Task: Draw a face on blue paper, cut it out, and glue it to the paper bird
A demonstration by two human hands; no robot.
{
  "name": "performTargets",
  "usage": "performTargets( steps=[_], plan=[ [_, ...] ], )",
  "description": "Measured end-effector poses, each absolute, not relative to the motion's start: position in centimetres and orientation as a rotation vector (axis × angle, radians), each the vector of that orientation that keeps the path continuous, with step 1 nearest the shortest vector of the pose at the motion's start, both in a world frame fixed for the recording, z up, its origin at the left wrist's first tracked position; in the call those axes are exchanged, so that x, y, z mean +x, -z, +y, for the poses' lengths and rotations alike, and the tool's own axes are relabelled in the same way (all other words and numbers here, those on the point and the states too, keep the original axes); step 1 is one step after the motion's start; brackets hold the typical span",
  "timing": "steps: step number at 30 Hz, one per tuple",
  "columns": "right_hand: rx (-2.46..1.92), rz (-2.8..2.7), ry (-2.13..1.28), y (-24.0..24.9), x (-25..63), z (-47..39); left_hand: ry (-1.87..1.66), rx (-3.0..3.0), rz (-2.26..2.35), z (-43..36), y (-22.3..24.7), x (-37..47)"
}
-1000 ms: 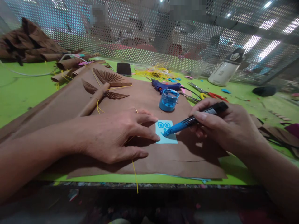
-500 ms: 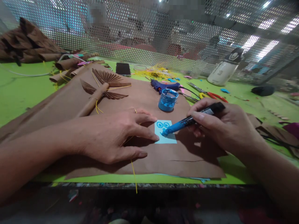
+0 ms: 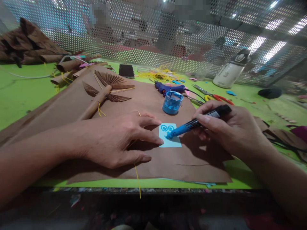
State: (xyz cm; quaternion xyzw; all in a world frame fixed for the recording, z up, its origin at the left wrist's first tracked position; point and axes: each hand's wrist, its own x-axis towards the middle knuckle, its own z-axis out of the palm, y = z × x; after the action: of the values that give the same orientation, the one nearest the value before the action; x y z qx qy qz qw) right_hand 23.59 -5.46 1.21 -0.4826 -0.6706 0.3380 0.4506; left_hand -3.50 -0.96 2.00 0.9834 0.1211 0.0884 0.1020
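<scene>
My right hand (image 3: 220, 127) grips a black marker (image 3: 189, 126) whose front end is coated in blue paint. The marker's tip touches a small light-blue paper square (image 3: 176, 142), just below two painted circles that look like eyes. With fingers spread, my left hand (image 3: 124, 137) lies flat, its fingertips on the left edge of the square. Under both is a large brown paper sheet (image 3: 153, 171). Beyond the square stands an open jar of blue paint (image 3: 172, 105). A rolled brown paper tube with pleated paper fans (image 3: 103, 92) rests behind my left hand.
Behind the jar lie a blue glue gun (image 3: 169, 88) and scissors (image 3: 213, 95). A phone (image 3: 126, 71), yellow raffia strands (image 3: 160, 75) and a white bottle (image 3: 230, 72) stand farther back. Crumpled brown paper (image 3: 28, 44) is at the left. A perforated screen (image 3: 144, 32) closes off the table's back.
The marker tip has shifted very slightly on the paper square, below the painted circles. Both hands otherwise keep their positions.
</scene>
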Motion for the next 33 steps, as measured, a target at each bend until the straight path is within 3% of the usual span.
performTargets(
  steps=[33],
  plan=[
    [-1.072, -1.195, -0.866, -2.4, 23.8, -4.7, -0.222, 2.913, 0.419, -0.9, -1.9, -3.8]
  ],
)
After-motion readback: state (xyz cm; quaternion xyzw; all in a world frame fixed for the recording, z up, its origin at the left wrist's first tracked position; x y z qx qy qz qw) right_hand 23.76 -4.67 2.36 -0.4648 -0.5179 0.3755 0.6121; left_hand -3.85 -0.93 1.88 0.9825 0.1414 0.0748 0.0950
